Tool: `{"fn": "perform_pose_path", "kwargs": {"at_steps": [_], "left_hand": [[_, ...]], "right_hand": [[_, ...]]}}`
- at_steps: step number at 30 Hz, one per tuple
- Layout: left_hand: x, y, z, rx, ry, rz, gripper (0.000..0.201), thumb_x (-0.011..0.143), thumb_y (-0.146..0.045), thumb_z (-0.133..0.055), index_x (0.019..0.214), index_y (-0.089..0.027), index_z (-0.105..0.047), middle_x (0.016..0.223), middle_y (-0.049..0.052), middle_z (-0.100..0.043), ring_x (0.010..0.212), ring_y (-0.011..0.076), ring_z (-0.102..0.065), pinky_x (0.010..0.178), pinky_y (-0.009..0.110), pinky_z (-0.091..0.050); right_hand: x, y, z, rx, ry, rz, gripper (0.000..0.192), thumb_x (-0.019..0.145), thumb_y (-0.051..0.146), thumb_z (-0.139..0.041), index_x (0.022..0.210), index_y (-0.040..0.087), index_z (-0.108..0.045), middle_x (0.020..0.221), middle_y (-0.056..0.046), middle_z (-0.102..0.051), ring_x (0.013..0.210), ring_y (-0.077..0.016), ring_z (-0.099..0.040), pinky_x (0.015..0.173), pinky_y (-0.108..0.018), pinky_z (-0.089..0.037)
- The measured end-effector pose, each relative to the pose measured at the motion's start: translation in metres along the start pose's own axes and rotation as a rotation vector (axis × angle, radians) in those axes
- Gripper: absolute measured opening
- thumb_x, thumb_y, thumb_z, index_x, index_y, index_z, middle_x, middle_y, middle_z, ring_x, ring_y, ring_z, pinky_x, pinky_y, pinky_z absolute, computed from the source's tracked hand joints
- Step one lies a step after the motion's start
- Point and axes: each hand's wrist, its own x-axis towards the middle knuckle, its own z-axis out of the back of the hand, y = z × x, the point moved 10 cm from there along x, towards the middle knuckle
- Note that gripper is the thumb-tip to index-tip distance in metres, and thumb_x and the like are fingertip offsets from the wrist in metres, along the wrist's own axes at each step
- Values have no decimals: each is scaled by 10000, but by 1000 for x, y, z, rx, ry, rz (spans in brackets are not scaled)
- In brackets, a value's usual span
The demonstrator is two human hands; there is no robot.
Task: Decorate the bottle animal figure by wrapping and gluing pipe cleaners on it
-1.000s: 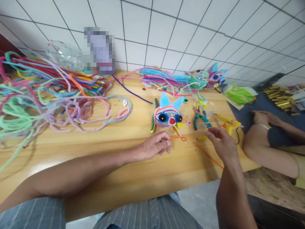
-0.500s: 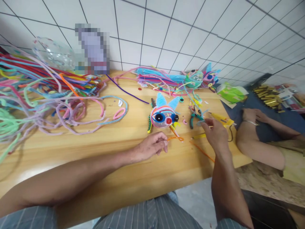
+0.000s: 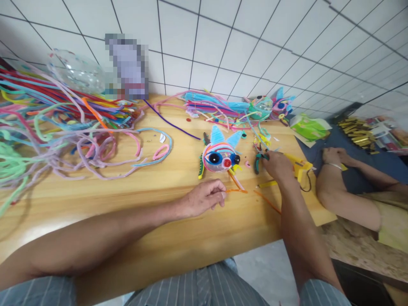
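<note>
My left hand rests on the wooden table and pinches one end of a short orange pipe cleaner. My right hand lies over the green-handled pliers, its fingers curled down on them. Just beyond my left hand stands a round pipe-cleaner figure with blue ears, big black eyes and a red nose. A yellow glue gun lies right behind my right hand.
A large tangle of coloured pipe cleaners covers the table's left side. More pipe cleaners and two finished figures lie along the tiled wall. Another person's arm and hand are at the right edge, near a green bag.
My right hand moved away from the table's front edge toward the back, onto the pliers. My left hand stayed put with the orange pipe cleaner.
</note>
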Motion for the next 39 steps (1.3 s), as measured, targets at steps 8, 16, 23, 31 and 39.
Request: {"fn": "perform_pose_path", "kwargs": {"at_steps": [8,16,23,31,39], "left_hand": [[0,5,-1,21,12,-19,385,951,-581,-637,945,-208,-541,811,-1,-677,626,96,-538,587,228,-443],[-1,5,0,67,6,-12,397,972,-589,-632,961,-198,-565,805,-1,-690,651,102,-564,614,230,-473],[-1,8,1,75,-27,-22,384,974,-575,-656,1028,-205,-567,753,-23,-661,623,106,-538,590,223,-428],[-4,1,3,131,-56,-64,331,979,-496,-668,1083,-185,-624,693,-52,-585,604,110,-526,579,224,-378],[-4,-3,1,28,-8,-79,291,1012,-417,-567,1060,-160,-695,826,28,-717,674,118,-549,638,241,-425]], "right_hand": [[-14,-15,10,197,-92,19,271,906,344,-624,1118,199,-712,1105,-149,-779,1010,-303,-715,918,-453,-573],[-71,-6,72,542,-467,138,301,896,482,-701,1077,242,-677,1029,-89,-724,936,-272,-696,885,-471,-599],[-117,21,107,434,-575,264,227,973,457,-725,1081,262,-686,1027,-95,-741,940,-289,-716,838,-491,-615],[-163,53,118,396,-564,382,132,992,405,-735,1048,292,-697,994,-93,-772,926,-293,-739,788,-486,-637],[-188,94,105,345,-574,626,181,1018,261,-736,1181,307,-670,1008,-52,-785,934,-244,-763,796,-418,-644]]}}
